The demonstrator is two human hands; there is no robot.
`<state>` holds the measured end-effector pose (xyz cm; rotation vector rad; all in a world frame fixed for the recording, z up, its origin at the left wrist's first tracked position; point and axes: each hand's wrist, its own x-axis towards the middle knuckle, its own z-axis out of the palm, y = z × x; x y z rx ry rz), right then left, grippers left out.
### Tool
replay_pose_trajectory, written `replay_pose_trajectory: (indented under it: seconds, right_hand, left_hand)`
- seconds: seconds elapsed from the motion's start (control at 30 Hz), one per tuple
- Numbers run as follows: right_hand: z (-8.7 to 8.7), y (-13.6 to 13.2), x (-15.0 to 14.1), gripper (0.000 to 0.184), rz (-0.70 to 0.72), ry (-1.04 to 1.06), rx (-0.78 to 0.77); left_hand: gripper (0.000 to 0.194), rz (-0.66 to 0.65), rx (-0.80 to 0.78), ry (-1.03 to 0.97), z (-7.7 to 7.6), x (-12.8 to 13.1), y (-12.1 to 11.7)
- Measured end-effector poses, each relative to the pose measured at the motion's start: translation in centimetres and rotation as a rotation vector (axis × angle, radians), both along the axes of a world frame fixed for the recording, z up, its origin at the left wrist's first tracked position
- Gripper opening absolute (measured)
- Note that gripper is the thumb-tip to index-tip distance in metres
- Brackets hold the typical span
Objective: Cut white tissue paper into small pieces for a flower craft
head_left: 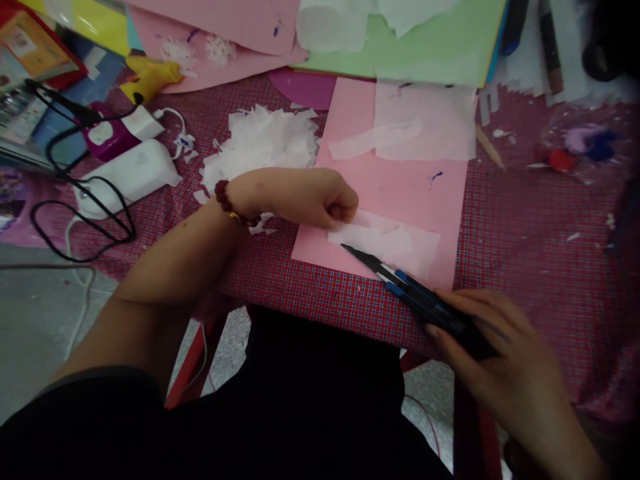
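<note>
Holding a black & blue cutting tool (435, 307), the R hand (510, 353) was low on the right side, w/ its fingers & thumb wrapped tight round the handle. The tool's dark, pointy tip aimed up & left. It was at the bottom edge of a white paper pc (385, 243), but I couldn't tell if it touched. The L hand (320, 193) had its fingers curled in at the left end of that same pc. Couldn't tell if they pinched it or just pushed down on it. A dark red bead bracelet (223, 193) went round that wrist.

The white paper pc lay on the near part of a pink sheet (390, 190). Farther up the sheet were a bigger white square (445, 133) & a thin white strip (357, 141), w/ one end of the strip on the square.

Left of the pink sheet was a big pile of white scraps (270, 140). Past that, a white adapter (133, 177) & a purple plug (113, 130) sat near a yellow toy (147, 77). A green sheet (420, 57) was at the far side w/ a white roll (330, 23) on it. A wooden stick (491, 148) lay by the pink sheet's right edge, & a red lump (561, 161) sat farther right. A red checked cloth (520, 247) covered the surface.
</note>
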<state>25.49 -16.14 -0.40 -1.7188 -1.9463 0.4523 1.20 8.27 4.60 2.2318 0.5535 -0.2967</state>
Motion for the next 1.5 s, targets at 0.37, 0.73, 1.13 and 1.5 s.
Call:
replay_pose_trajectory:
  seconds: [0.37, 0.73, 1.13, 1.5]
  right_hand:
    - [0.1, 2.5, -0.1, 0.031, 0.103, -0.034, 0.047]
    - [0.1, 4.2, -0.7, 0.03, 0.179, -0.025, 0.012]
    - [0.7, 4.0, -1.0, 0.031, 0.18, -0.046, -0.014]
    - [1.7, -0.1, -0.3, 0.032, 0.094, 0.048, -0.126]
  left_hand:
    - [0.015, 0.051, -0.122, -0.123, -1.1, -0.7, -0.3]
    - [0.011, 0.058, -0.036, -0.082, -1.0, -0.7, -0.5]
    - [0.018, 0.057, 0.067, -0.038, -1.3, -0.1, -0.6]
    - [0.019, 0.06, 0.076, -0.053, -1.6, 0.0, -0.5]
